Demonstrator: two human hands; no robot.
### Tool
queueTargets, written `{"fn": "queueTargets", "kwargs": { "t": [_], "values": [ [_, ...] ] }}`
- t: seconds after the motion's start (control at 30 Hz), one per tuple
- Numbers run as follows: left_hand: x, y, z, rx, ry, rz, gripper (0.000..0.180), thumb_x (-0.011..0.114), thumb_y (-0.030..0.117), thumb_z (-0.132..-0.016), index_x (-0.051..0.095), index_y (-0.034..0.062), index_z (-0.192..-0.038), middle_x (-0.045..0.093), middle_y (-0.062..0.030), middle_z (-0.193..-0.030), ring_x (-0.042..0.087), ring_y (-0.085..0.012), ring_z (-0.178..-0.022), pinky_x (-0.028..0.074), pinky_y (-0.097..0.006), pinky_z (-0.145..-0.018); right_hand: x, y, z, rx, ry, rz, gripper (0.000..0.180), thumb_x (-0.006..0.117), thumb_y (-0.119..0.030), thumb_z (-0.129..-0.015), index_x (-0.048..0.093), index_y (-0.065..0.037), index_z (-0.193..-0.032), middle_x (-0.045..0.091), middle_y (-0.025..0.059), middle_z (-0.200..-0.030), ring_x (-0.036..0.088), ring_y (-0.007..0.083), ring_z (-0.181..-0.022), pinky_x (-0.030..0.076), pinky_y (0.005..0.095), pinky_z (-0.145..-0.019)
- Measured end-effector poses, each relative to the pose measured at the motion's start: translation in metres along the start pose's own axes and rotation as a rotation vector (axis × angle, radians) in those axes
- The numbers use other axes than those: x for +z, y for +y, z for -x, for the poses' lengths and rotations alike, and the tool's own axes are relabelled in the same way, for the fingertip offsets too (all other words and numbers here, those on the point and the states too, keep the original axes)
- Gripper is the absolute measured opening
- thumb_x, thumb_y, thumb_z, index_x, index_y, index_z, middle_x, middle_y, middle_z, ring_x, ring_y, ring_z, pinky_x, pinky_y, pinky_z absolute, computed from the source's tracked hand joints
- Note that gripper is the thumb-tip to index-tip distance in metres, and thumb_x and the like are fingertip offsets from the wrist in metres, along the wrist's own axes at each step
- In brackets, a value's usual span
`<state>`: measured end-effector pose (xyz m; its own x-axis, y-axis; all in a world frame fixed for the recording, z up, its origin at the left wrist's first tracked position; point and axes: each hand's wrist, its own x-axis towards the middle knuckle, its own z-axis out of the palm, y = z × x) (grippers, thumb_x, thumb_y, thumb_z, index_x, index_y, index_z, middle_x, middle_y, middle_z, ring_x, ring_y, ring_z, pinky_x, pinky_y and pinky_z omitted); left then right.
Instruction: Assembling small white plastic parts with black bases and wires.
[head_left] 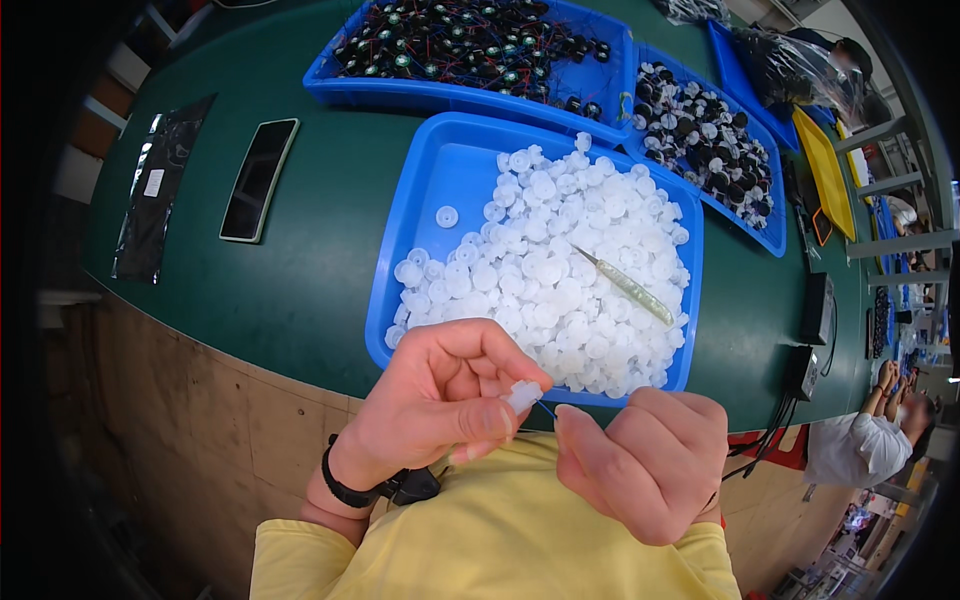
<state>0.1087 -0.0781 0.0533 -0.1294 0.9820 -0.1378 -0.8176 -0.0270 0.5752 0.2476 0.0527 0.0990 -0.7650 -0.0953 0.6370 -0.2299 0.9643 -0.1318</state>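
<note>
Just in front of my yellow shirt, my left hand (pixel 450 395) pinches a small translucent white plastic piece (pixel 523 396) between thumb and fingers. A thin blue wire (pixel 546 408) runs from that piece to my right hand (pixel 645 455), whose thumb and curled fingers are closed on its end. Both hands are over the near edge of a blue tray (pixel 385 300). The tray holds a heap of similar white plastic pieces (pixel 560 210). On the heap lies a pointed tool with a pale green handle (pixel 636 291). What my left palm covers is hidden.
Behind stand a blue bin (pixel 320 85) of black parts with wires and another blue bin (pixel 775 225) of black and clear parts. A phone (pixel 259 180) and a dark plastic bag (pixel 160 190) lie left on the green table (pixel 310 300). Another person (pixel 865 445) sits at right.
</note>
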Motion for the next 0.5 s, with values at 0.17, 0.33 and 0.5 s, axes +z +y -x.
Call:
{"fn": "queueTargets", "kwargs": {
  "t": [0.17,0.33,0.5],
  "values": [
    [-0.0003,0.0002,-0.0009,-0.02,0.017,-0.047,0.024,0.065,0.003,-0.078,0.056,-0.0068,-0.097,0.057,-0.0057,-0.071,0.044,-0.0048,-0.047,0.031,-0.018,-0.04,0.0019,-0.0017,-0.0024,0.02,0.016,0.009,0.029,0.055,-0.005,-0.045,0.06,0.006,-0.072,0.038,-0.0011,-0.054,0.037,0.0088,-0.043,0.02,0.0193,-0.035],
    [0.0009,0.0002,-0.0015,-0.031,0.019,-0.038,0.021,0.063,0.002,-0.078,0.055,-0.0062,-0.095,0.056,-0.0044,-0.067,0.042,-0.0043,-0.045,0.028,-0.018,-0.039,0.0035,-0.0025,-0.0044,0.089,-0.067,0.011,0.023,0.058,-0.001,-0.055,0.058,0.006,-0.076,0.039,0.0008,-0.056,0.039,0.0103,-0.045,0.025,0.0209,-0.034],
    [-0.0008,-0.0018,-0.0022,-0.002,0.034,0.071,0.02,0.062,0.002,-0.079,0.055,-0.0055,-0.095,0.055,-0.0043,-0.064,0.041,-0.0046,-0.043,0.026,-0.019,-0.038,0.0096,-0.0036,-0.0016,0.213,-0.058,-0.037,0.021,0.058,0.0,-0.064,0.055,0.009,-0.082,0.038,0.0024,-0.059,0.04,0.0124,-0.046,0.03,0.024,-0.033]
  ]
}}
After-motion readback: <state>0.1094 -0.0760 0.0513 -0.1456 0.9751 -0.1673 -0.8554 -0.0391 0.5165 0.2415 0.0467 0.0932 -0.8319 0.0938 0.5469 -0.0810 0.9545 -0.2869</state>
